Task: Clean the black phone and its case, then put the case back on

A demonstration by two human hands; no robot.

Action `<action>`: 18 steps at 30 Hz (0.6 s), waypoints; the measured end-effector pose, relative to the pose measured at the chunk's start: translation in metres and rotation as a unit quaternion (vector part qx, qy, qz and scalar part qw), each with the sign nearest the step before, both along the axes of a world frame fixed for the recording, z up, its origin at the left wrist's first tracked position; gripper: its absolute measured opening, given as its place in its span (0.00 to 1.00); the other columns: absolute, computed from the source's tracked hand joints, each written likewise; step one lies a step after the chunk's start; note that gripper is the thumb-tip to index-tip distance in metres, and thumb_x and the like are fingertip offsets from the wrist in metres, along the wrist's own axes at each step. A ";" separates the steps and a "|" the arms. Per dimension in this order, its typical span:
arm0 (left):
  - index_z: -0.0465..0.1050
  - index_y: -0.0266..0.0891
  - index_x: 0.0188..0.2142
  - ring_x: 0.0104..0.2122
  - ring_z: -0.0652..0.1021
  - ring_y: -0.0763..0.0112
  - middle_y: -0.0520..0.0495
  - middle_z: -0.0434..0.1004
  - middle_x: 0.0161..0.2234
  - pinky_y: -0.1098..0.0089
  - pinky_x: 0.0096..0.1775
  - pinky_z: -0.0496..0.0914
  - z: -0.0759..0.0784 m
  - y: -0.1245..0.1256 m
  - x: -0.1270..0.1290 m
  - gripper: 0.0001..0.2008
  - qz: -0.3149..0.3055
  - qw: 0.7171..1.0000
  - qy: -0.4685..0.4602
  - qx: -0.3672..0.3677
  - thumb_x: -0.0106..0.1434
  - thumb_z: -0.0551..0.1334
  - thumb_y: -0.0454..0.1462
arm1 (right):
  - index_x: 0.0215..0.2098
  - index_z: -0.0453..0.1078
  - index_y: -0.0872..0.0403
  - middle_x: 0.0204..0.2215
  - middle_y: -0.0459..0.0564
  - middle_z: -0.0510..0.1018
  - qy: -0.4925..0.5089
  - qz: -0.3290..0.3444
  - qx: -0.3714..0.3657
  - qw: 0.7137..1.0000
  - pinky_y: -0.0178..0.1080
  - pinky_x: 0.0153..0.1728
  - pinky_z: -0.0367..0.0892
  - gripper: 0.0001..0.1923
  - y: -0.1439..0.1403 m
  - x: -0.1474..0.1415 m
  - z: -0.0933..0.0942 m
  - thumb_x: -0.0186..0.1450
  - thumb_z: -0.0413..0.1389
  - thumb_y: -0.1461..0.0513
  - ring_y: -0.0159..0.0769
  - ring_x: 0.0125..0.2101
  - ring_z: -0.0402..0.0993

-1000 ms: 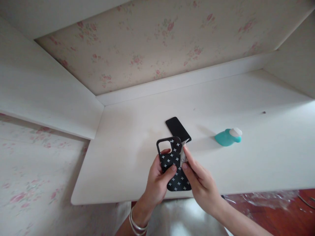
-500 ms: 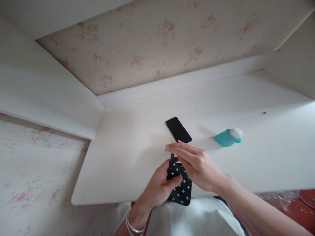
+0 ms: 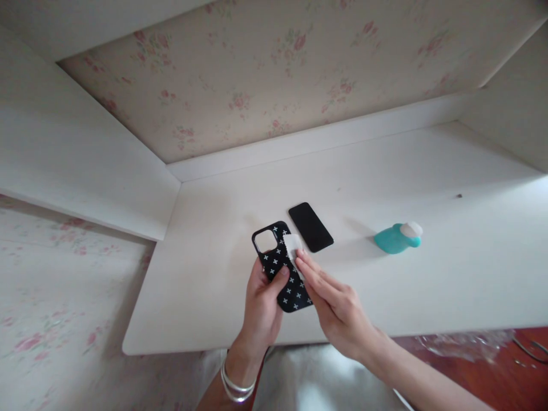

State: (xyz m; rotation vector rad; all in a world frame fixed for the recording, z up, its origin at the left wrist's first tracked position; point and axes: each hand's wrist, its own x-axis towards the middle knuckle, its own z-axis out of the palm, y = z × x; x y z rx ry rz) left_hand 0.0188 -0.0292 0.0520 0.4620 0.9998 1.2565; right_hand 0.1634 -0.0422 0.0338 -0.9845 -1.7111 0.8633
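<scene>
A black phone case point(image 3: 285, 279) with white cross marks is tilted above the desk's front edge, its square camera cutout at the upper left. My left hand point(image 3: 264, 299) grips its left side, thumb across the patterned back. Against the right side of the case, my right hand point(image 3: 331, 297) presses a small white wipe point(image 3: 293, 246) under its fingertips. Part of the wipe and the case's lower right corner are hidden by those fingers. A black phone point(image 3: 311, 226) lies on the desk just beyond my hands.
A teal bottle with a white cap point(image 3: 398, 237) lies on the white desk point(image 3: 205, 262) to the right. Farther back is a tiny dark bit point(image 3: 459, 196). White panels and a flowered wall enclose the desk. Clear plastic point(image 3: 466, 345) shows on the red floor below.
The case has moved up and left and turned so its camera cutout shows. My right hand has brought the wipe from the top end onto the right side of the back.
</scene>
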 end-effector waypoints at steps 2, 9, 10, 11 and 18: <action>0.73 0.41 0.48 0.46 0.79 0.61 0.44 0.79 0.47 0.63 0.49 0.71 0.002 0.004 0.002 0.16 0.015 1.000 -0.016 0.001 0.60 0.68 0.35 | 0.69 0.54 0.46 0.66 0.50 0.60 0.006 -0.013 0.000 1.000 0.51 0.64 0.59 0.30 -0.010 -0.005 -0.005 0.72 0.45 0.71 0.43 0.65 0.57; 0.74 0.43 0.46 0.42 0.80 0.67 0.48 0.81 0.44 0.66 0.47 0.72 0.004 0.010 0.003 0.13 0.065 0.996 -0.050 -0.025 0.60 0.68 0.35 | 0.71 0.47 0.48 0.69 0.52 0.52 -0.057 -0.017 0.068 0.996 0.57 0.64 0.57 0.36 -0.029 0.001 -0.025 0.68 0.43 0.76 0.48 0.67 0.51; 0.74 0.43 0.45 0.42 0.80 0.68 0.48 0.81 0.44 0.67 0.47 0.72 0.005 0.010 0.004 0.13 0.076 0.995 -0.059 -0.034 0.60 0.69 0.35 | 0.72 0.45 0.48 0.69 0.51 0.51 -0.065 -0.017 0.080 0.995 0.56 0.64 0.57 0.37 -0.031 0.000 -0.026 0.67 0.42 0.76 0.48 0.67 0.50; 0.74 0.43 0.45 0.41 0.80 0.69 0.49 0.81 0.43 0.68 0.47 0.72 0.006 0.011 0.004 0.14 0.088 0.993 -0.068 -0.041 0.59 0.69 0.35 | 0.72 0.44 0.49 0.70 0.51 0.51 -0.070 -0.019 0.089 0.993 0.55 0.64 0.58 0.38 -0.032 -0.001 -0.026 0.67 0.42 0.77 0.48 0.67 0.50; 0.71 0.47 0.49 0.41 0.80 0.66 0.50 0.80 0.44 0.64 0.45 0.74 0.013 0.010 0.013 0.19 0.135 0.983 -0.081 -0.097 0.59 0.69 0.42 | 0.73 0.37 0.56 0.71 0.54 0.42 -0.099 0.022 0.119 0.988 0.47 0.63 0.58 0.37 -0.045 -0.023 -0.022 0.68 0.43 0.73 0.46 0.68 0.46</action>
